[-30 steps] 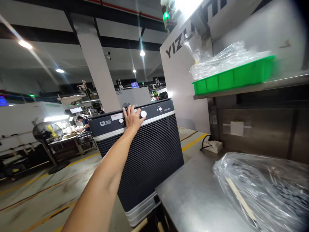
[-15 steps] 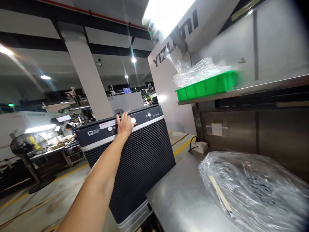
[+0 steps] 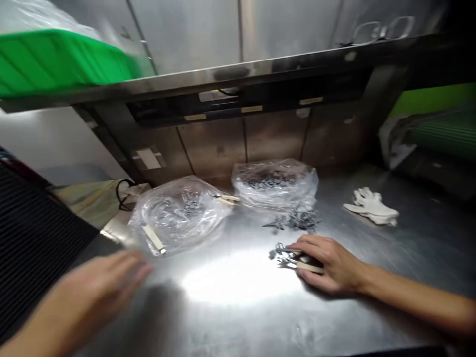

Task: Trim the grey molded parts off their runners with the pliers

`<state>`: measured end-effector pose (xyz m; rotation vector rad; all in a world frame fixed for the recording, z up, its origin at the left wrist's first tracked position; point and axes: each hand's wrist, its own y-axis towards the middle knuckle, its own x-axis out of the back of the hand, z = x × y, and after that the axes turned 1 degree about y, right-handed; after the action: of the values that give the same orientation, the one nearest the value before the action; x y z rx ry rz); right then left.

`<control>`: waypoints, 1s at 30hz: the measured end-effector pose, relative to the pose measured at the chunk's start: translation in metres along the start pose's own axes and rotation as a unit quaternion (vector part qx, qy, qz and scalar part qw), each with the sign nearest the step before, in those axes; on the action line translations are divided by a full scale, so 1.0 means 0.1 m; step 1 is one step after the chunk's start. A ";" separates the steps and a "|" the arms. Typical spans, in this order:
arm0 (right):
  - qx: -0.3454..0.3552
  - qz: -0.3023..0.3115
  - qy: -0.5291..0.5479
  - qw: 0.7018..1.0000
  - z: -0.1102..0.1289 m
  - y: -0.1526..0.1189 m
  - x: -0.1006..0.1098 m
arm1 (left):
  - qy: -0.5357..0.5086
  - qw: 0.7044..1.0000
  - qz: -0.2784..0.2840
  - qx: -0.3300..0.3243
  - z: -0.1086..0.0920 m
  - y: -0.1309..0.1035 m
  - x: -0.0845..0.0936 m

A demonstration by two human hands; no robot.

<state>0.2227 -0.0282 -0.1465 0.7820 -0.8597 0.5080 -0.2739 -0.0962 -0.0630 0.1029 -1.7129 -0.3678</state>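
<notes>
My right hand rests low over the metal table, its fingers wrapped round cream-handled cutting pliers. Right at the jaws lies a small cluster of grey parts; whether the jaws touch it I cannot tell. Smeared by motion, my left hand is above the table's left side, apart from the objects there. Beyond it lies a clear plastic bag with small grey parts inside. A loose heap of grey parts sits in front of a second clear bag, which holds dark grey pieces.
A light-handled tool lies on the left bag, and another cream-handled tool is at its right edge. White gloves lie on the right. Over the table runs a metal shelf carrying a green bin and glasses.
My view has swung right and down from the dark air cooler to the table. My left hand has left the cooler's control panel. My right hand with the pliers has come into view.
</notes>
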 end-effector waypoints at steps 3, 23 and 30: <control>-0.004 0.004 0.012 1.000 -0.07 0.03 -0.02 | -0.065 0.986 0.074 -0.132 -1.15 -0.04 -0.52; -0.081 -0.064 0.214 0.971 -0.17 0.13 0.08 | -0.197 0.968 0.149 0.042 -2.64 0.85 -1.23; -0.116 -0.056 0.260 0.957 -0.18 0.14 0.13 | -0.187 0.975 0.114 0.039 -2.66 0.93 -1.39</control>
<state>0.2294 -0.0045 -0.1373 0.4431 -0.3719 0.4714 0.0226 -0.0197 -0.1315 -0.1129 -2.0882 -0.1527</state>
